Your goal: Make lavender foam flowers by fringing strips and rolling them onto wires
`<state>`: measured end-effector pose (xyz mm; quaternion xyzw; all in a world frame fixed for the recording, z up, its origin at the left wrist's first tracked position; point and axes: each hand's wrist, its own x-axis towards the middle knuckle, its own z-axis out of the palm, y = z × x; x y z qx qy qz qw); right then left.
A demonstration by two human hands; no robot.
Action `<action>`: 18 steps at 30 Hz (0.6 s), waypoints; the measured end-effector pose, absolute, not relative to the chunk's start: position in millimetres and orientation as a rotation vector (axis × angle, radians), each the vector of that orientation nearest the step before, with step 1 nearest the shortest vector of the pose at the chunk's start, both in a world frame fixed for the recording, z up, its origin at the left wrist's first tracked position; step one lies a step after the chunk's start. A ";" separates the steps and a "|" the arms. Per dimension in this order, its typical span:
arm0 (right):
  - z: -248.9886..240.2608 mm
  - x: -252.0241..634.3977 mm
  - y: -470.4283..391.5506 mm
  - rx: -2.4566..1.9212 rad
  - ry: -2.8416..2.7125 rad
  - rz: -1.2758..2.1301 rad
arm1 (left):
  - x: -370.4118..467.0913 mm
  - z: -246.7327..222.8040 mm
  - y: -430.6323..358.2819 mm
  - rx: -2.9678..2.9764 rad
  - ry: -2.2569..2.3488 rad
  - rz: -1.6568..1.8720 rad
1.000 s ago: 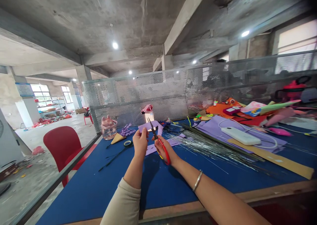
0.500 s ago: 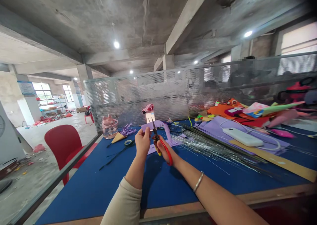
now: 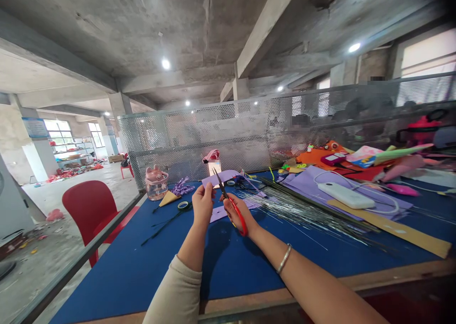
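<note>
Work surface: blue tabletop (image 3: 117, 276) with a wooden front edge (image 3: 270, 299), backed by a perforated metal partition (image 3: 192, 134). Room: bare concrete ceiling (image 3: 171, 15) with lit lamps; red plastic chair (image 3: 89, 203) by the table's left edge. On the table, left side: clear bottle (image 3: 156, 191) with pinkish lid, shredded purple paper (image 3: 183, 186), tan cone (image 3: 169, 198), tape roll (image 3: 183, 204). Right side: thin silvery wires (image 3: 306, 214), larger purple sheets (image 3: 302, 184), white device (image 3: 345, 195) with looped cable. Left hand (image 3: 203, 206): thumb and fingers pinching the near left end of a purple strip (image 3: 228, 175), held above the table and running off to the right of the grip. Right hand (image 3: 242, 215): fingers closed about the handles of the scissors (image 3: 223, 189), which slant up-left, blades overlapping the strip just right of the left fingertips. Cannot tell whether the strip sits between the blades. Strip: pale violet, thin, matte, flat near the pinch, bending downward at its far end. Scissors: dark slender blades, red handle loop.
</note>
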<state>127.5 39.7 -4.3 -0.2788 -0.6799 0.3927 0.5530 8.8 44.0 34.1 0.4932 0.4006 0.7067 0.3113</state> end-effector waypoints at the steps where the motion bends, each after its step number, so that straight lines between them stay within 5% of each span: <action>1: -4.0 128.1 39.7 -0.666 -1.606 0.923 | 8.5 34.1 43.8 1.288 1.056 1.874; 18: -3.7 122.9 29.7 -0.566 -1.698 1.001 | 9.9 32.6 43.8 1.272 1.078 1.912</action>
